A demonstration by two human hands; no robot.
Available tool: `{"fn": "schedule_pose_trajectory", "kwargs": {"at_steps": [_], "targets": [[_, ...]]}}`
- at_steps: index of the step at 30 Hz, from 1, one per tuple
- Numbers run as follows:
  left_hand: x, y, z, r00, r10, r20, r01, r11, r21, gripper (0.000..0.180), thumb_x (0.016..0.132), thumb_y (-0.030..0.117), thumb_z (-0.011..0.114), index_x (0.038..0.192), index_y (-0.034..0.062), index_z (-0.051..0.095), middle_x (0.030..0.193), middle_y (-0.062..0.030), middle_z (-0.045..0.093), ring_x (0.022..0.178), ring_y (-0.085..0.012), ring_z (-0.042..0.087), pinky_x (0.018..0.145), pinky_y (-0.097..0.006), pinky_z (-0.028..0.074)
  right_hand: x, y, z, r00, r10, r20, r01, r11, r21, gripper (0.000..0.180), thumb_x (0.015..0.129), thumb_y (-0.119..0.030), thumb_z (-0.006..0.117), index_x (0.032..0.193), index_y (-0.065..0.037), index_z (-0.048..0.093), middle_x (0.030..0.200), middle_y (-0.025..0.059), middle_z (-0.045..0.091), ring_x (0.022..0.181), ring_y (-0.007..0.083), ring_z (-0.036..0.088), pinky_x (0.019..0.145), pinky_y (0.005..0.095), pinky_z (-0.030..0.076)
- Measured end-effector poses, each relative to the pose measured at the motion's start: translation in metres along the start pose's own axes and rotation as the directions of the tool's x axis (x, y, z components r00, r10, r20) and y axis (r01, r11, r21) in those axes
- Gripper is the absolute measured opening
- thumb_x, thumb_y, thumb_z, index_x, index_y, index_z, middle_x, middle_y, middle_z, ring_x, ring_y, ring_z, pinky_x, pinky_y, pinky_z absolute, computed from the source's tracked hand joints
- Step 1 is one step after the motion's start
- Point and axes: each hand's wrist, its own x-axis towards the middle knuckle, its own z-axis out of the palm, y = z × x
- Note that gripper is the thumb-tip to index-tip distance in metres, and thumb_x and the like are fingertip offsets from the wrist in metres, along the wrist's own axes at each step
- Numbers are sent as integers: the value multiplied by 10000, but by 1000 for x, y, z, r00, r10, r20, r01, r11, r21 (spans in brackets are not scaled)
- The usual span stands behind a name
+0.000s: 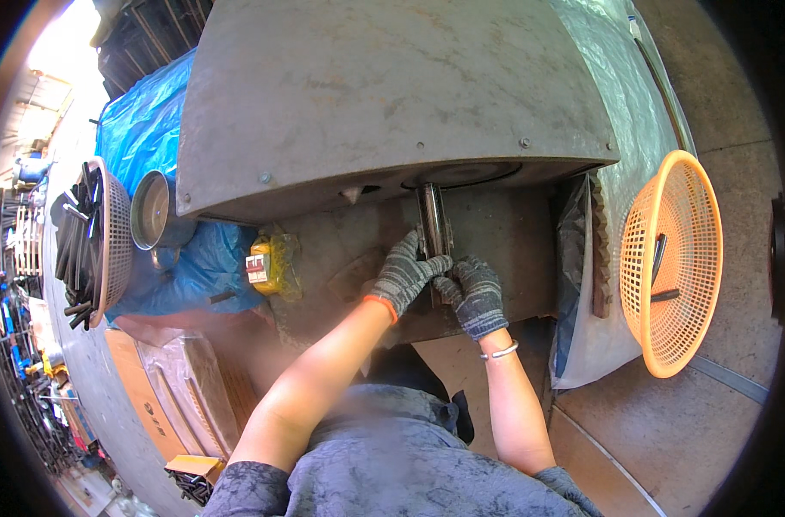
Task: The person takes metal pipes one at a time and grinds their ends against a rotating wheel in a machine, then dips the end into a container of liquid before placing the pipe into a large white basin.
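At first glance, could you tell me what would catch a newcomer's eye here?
The big grey machine housing fills the top centre; just under its edge, both gloved hands, left hand and right hand, grip a shiny metal tube. An orange mesh basket stands out at right.

A small yellow box-shaped package with a red-and-white label (261,265), wrapped in clear plastic, lies on the blue tarpaulin (194,267) left of the machine bed, and flat brown cardboard cartons sleeved in clear film (181,392) lie lower left.
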Motion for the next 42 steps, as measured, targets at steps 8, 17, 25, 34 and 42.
{"fn": "schedule_pose_trajectory", "kwargs": {"at_steps": [8,17,25,34,42], "targets": [[1,1,0,998,-58,-19,58,998,20,432,797,138,736,1180,14,578,1057,-99,665,946,-177,595,873,-319,476,6,-8,-9,990,106,98,-113,991,69,343,760,-352,722,828,-17,700,864,205,636,833,393,591,746,475,464],[-1,13,2,996,-81,-23,81,997,-4,458,797,188,743,1185,3,584,1057,-127,661,941,-196,601,867,-318,480,3,-6,-2,978,186,99,-197,973,120,325,753,-334,733,834,-21,698,843,200,634,817,377,599,725,455,472],[1,1,3,998,-42,-54,40,998,-39,433,814,165,725,1186,-6,582,1063,-113,663,939,-180,600,858,-306,483,3,-2,-3,994,102,38,-107,983,152,344,754,-352,728,827,-16,709,824,213,637,808,388,602,726,474,475],[0,5,5,997,-57,-48,53,996,-74,344,850,130,689,1160,14,593,1031,-79,671,898,-152,595,827,-290,490,6,-6,-6,972,170,161,-187,978,93,378,764,-395,724,890,-39,709,905,213,643,865,376,603,760,464,486],[1,2,5,995,-94,-21,90,986,-138,319,867,104,663,1171,29,599,1013,-50,662,881,-126,588,787,-278,497,3,1,-4,987,122,100,-129,990,57,404,760,-418,723,911,-44,705,929,222,634,888,392,597,790,473,476]]}}
